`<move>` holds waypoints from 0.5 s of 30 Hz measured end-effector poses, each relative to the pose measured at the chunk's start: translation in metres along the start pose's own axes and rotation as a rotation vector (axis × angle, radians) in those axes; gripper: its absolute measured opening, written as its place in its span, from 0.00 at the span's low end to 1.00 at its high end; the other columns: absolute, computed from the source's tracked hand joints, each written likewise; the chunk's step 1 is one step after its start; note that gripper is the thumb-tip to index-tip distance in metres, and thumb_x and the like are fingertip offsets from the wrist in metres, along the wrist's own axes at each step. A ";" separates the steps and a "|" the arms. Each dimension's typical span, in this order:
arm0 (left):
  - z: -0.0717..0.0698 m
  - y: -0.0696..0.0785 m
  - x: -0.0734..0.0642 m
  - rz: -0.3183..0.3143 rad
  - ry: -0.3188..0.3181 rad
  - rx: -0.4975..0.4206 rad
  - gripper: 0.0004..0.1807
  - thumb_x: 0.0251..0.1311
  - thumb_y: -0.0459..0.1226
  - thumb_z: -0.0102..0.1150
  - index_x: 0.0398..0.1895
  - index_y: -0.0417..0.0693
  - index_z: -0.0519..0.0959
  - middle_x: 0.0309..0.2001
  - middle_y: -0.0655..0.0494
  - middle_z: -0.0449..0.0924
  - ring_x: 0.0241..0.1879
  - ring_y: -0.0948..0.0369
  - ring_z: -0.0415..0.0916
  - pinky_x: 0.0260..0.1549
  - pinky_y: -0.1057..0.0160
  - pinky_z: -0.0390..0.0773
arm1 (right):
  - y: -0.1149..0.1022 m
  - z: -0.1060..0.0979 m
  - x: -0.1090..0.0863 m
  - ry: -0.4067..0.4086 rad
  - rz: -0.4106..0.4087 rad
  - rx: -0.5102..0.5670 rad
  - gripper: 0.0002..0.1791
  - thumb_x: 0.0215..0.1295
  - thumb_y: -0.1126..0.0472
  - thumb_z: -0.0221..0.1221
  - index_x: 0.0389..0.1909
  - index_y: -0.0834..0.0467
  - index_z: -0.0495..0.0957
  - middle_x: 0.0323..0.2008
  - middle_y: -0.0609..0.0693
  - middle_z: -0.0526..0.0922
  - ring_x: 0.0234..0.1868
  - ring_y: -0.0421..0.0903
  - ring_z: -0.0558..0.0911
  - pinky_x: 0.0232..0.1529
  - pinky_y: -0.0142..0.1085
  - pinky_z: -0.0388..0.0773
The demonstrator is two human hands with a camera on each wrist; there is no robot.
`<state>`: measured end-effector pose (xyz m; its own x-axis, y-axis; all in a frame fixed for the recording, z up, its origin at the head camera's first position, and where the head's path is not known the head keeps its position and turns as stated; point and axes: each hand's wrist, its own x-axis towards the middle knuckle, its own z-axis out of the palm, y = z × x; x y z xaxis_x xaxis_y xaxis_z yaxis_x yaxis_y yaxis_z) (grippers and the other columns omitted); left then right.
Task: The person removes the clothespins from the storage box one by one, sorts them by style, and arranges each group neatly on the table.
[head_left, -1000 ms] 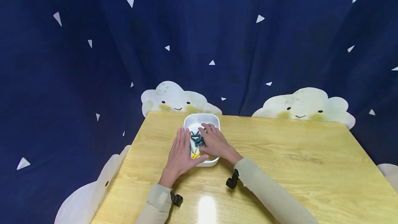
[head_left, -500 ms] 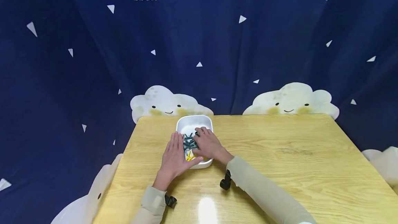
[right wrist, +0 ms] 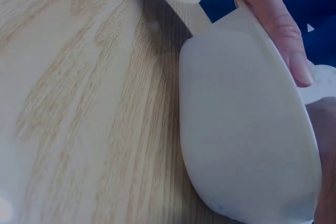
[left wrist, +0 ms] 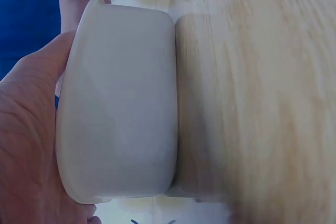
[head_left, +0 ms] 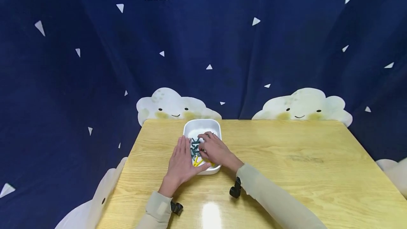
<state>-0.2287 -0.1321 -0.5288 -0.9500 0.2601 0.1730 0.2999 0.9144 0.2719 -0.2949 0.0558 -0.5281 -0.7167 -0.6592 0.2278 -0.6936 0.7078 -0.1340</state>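
A white plastic bin (head_left: 217, 126) stands on the wooden table, holding several small dark green clips (head_left: 194, 149) and yellow clips (head_left: 198, 161) that look like clothespins. My left hand (head_left: 179, 165) lies along the bin's left rim with straight fingers held together, its thumb reaching over the near rim. My right hand (head_left: 217, 152) comes over the right rim, with bent fingers in among the green clips. The fingertips are partly hidden, and I cannot tell whether they pinch a clip. Both wrist views mostly show the outer wall of the bin (left wrist: 121, 98).
The wooden table (head_left: 270, 172) extends far to the right of the bin. Behind it hangs a dark blue curtain (head_left: 190, 27) with white triangles and smiling clouds. Each sleeve carries a small black wrist camera (head_left: 235, 189).
The head view has shifted a little. My right fingers have moved slightly nearer over the clips, and some green clips lie differently. My left hand has stayed at the left rim.
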 end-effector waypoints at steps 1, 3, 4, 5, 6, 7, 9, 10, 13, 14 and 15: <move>0.000 0.000 0.000 -0.001 0.000 0.000 0.76 0.49 0.85 0.46 0.82 0.33 0.49 0.83 0.35 0.42 0.84 0.45 0.37 0.79 0.45 0.50 | 0.000 -0.001 0.000 -0.003 -0.014 0.018 0.05 0.68 0.55 0.65 0.36 0.48 0.89 0.68 0.54 0.77 0.68 0.53 0.70 0.70 0.50 0.68; 0.000 0.000 0.000 0.000 -0.002 0.002 0.76 0.49 0.85 0.46 0.83 0.33 0.49 0.83 0.35 0.42 0.84 0.45 0.36 0.79 0.45 0.50 | 0.000 -0.003 0.000 -0.004 -0.059 0.053 0.04 0.66 0.54 0.67 0.33 0.48 0.89 0.66 0.54 0.79 0.67 0.52 0.70 0.70 0.50 0.67; 0.000 0.000 0.000 0.000 0.001 0.003 0.76 0.49 0.85 0.46 0.82 0.33 0.49 0.83 0.35 0.42 0.84 0.45 0.36 0.79 0.45 0.51 | 0.000 -0.003 0.000 -0.006 -0.080 0.064 0.05 0.66 0.53 0.68 0.31 0.47 0.89 0.65 0.53 0.80 0.67 0.52 0.71 0.70 0.50 0.67; 0.000 0.000 0.000 0.001 0.004 0.004 0.76 0.49 0.85 0.46 0.82 0.32 0.49 0.83 0.35 0.42 0.84 0.45 0.36 0.79 0.45 0.51 | 0.000 -0.004 0.000 -0.006 -0.102 0.073 0.06 0.64 0.52 0.69 0.30 0.47 0.88 0.64 0.53 0.81 0.66 0.52 0.71 0.70 0.50 0.67; 0.000 0.000 0.000 0.001 0.004 0.006 0.76 0.49 0.85 0.45 0.82 0.32 0.49 0.83 0.34 0.42 0.84 0.46 0.36 0.79 0.45 0.51 | 0.000 -0.004 0.000 -0.008 -0.120 0.076 0.07 0.64 0.50 0.70 0.29 0.46 0.88 0.64 0.52 0.81 0.66 0.51 0.71 0.70 0.50 0.67; 0.000 0.000 0.000 0.002 0.000 0.010 0.76 0.49 0.85 0.45 0.82 0.32 0.49 0.83 0.34 0.42 0.84 0.46 0.36 0.79 0.45 0.51 | 0.001 -0.004 0.000 -0.007 -0.135 0.080 0.06 0.63 0.50 0.71 0.29 0.46 0.88 0.64 0.52 0.81 0.66 0.51 0.71 0.71 0.50 0.67; 0.000 -0.001 0.000 0.006 0.005 0.010 0.76 0.50 0.85 0.45 0.82 0.32 0.49 0.83 0.34 0.43 0.84 0.45 0.37 0.79 0.44 0.53 | 0.001 -0.003 -0.001 -0.015 -0.144 0.083 0.07 0.62 0.49 0.72 0.35 0.48 0.88 0.66 0.53 0.79 0.67 0.52 0.70 0.71 0.50 0.67; 0.001 -0.001 0.000 0.004 0.001 0.010 0.76 0.50 0.85 0.44 0.82 0.32 0.49 0.83 0.34 0.42 0.84 0.45 0.36 0.79 0.44 0.53 | 0.001 -0.002 -0.001 -0.020 -0.141 0.073 0.11 0.62 0.48 0.71 0.42 0.49 0.88 0.68 0.53 0.77 0.68 0.52 0.70 0.72 0.49 0.67; 0.002 -0.001 0.000 -0.001 -0.001 0.005 0.76 0.50 0.85 0.44 0.82 0.32 0.47 0.83 0.34 0.41 0.84 0.45 0.35 0.79 0.44 0.52 | 0.002 0.000 -0.001 -0.034 -0.118 0.034 0.27 0.63 0.45 0.70 0.59 0.53 0.83 0.72 0.55 0.72 0.69 0.53 0.68 0.73 0.50 0.66; 0.002 -0.001 0.000 -0.001 0.001 0.003 0.76 0.50 0.85 0.44 0.82 0.32 0.47 0.83 0.34 0.41 0.84 0.45 0.35 0.79 0.44 0.52 | 0.002 0.001 -0.001 -0.039 -0.109 0.014 0.30 0.63 0.43 0.69 0.62 0.54 0.81 0.72 0.55 0.71 0.70 0.53 0.68 0.72 0.50 0.67; 0.002 -0.001 0.000 0.000 0.003 0.002 0.76 0.50 0.85 0.44 0.82 0.32 0.47 0.83 0.34 0.41 0.84 0.46 0.35 0.79 0.44 0.52 | 0.002 0.001 -0.001 -0.042 -0.103 -0.009 0.31 0.64 0.42 0.68 0.64 0.54 0.81 0.73 0.55 0.71 0.70 0.54 0.68 0.72 0.50 0.67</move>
<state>-0.2293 -0.1325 -0.5309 -0.9496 0.2594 0.1762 0.3000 0.9150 0.2698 -0.2961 0.0578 -0.5295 -0.6443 -0.7383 0.1996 -0.7631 0.6381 -0.1028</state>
